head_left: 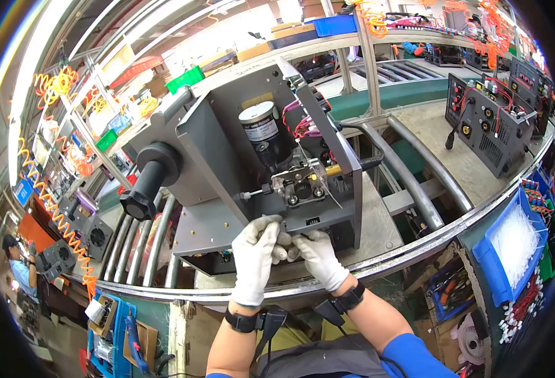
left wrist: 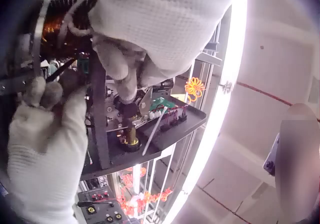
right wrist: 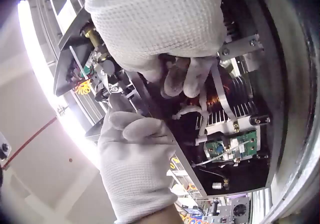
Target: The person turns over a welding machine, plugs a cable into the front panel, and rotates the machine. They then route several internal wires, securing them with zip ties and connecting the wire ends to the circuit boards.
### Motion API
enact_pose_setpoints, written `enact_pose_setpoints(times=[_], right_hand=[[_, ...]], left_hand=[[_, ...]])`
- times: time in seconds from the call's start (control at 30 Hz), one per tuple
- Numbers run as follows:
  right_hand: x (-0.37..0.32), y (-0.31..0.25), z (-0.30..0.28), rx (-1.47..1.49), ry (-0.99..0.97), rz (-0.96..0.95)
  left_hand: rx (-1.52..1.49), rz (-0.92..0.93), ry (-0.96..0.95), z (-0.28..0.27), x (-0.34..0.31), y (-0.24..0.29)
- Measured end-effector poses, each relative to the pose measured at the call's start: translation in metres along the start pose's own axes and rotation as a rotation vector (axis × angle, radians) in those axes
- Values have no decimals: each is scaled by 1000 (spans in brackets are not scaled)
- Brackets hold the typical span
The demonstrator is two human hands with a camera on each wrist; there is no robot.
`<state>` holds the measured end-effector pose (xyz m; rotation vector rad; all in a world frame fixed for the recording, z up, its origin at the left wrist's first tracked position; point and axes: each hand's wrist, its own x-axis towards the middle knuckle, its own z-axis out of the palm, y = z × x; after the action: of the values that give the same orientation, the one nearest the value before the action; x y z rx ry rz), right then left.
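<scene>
Both hands wear white gloves and meet at the front edge of a dark grey machine housing. My left hand bends its fingers at the edge of the middle shelf, just below a metal wire-feed mechanism. Close beside it, my right hand has its fingertips in the lower opening under that shelf. A copper-coloured coil and a green circuit board show inside this opening. I cannot tell what is between the fingers of either hand. A cylindrical motor with a white label stands behind the mechanism.
Steel rollers flank the machine on the conveyor. A black spool holder juts out at left. Another machine stands at right. A blue bin of white ties hangs right; a blue tray with tools sits left.
</scene>
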<state>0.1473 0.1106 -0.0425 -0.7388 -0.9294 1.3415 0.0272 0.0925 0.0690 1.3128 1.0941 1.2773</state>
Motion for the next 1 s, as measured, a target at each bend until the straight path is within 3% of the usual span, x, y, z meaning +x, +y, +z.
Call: enact_pose_setpoints(times=[0.03, 0.1, 0.13, 0.17, 0.23, 0.3, 0.4, 0.5, 0.57, 0.63, 0.7, 0.9, 1.0], right_hand=[[-5, -7, 4, 3, 0, -9], [-18, -16, 12, -76, 222, -66], [-23, -8, 16, 116, 304, -122], [-27, -3, 20, 118, 305, -123], [-29, 3, 25, 141, 348, -384], [-25, 6, 21, 183, 295, -351], [-13, 10, 18, 318, 177, -202], [5, 20, 8, 275, 140, -201], [9, 26, 4, 336, 117, -227], [8, 26, -2, 358, 45, -173], [6, 22, -3, 367, 46, -149], [17, 29, 13, 535, 118, -226], [16, 23, 19, 323, 243, -190]], left_hand=[[-63, 22, -46, -7, -1, 0], [-54, 29, -114, -14, -3, 3], [-98, -7, -177, -15, -3, 4], [-141, -45, -241, -16, -3, 5], [-186, -100, -293, -19, 2, -1], [-41, -63, -246, -17, 5, -3], [-70, -27, -143, -9, 1, 6], [-132, 82, -9, 5, 4, 1], [16, 186, 185, 16, 3, -6], [16, 222, 213, 17, 4, -15], [62, 263, 299, 18, 4, -20], [51, 279, 303, 20, 3, -19], [24, 242, 302, 20, 3, -19]])
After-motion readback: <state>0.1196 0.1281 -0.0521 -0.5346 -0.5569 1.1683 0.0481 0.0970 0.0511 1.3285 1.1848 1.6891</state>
